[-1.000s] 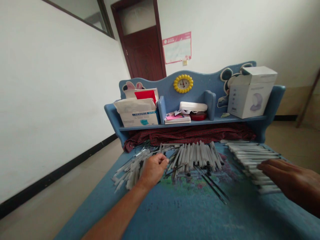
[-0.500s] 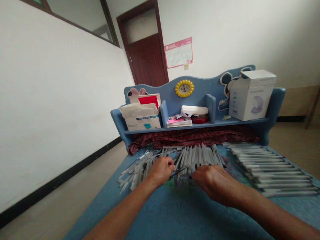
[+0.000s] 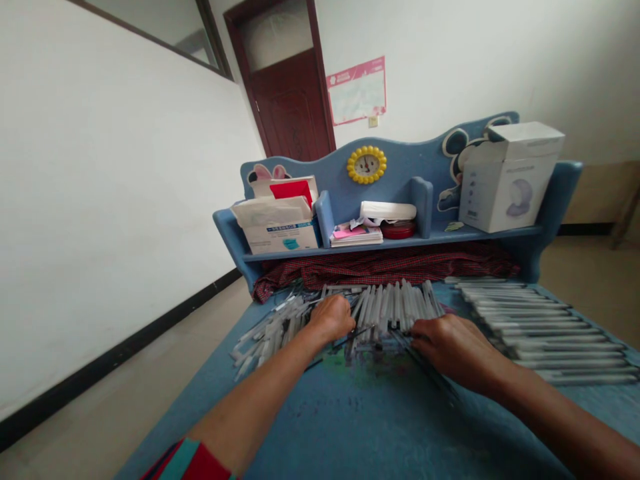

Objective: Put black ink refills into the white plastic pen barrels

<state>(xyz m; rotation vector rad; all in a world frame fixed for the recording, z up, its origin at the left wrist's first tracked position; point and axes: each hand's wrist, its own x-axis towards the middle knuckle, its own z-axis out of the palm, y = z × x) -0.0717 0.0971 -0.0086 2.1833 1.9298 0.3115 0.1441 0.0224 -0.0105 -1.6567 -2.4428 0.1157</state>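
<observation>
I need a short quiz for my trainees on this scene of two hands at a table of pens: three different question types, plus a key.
1. True or false: the right hand is nearer than the left hand to the row of pens along the table's right side.

2. Where does the checked cloth lie?
A) On top of the white box
B) Beneath the shelf
C) Over the left forearm

3. Fill in: the flower-shaped clock has a ____ rim.

Key: 1. True; 2. B; 3. yellow

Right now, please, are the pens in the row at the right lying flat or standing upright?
Lying flat: the pens rest lengthwise on the blue tabletop, side by side, and none stands on its end.
</observation>
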